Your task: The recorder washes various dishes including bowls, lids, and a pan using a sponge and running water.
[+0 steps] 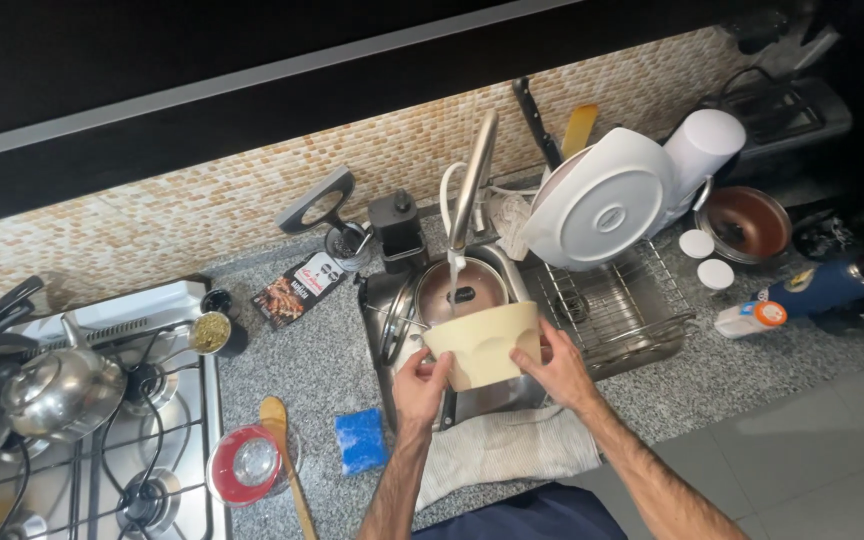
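Note:
A cream-coloured bowl (482,342) is held over the sink (392,300), under a thin stream of water running from the tall metal tap (474,180). My left hand (419,388) grips the bowl's left side. My right hand (555,368) grips its right side. Behind the bowl, down in the sink, lies a glass pot lid (460,287) with a dark knob.
A wire dish rack (612,300) right of the sink carries a white plate (602,200) and white jug. A folded towel (507,448), blue sponge (361,440), wooden spoon (284,450) and red lidded container (245,466) lie on the counter. The kettle (57,385) sits on the gas hob.

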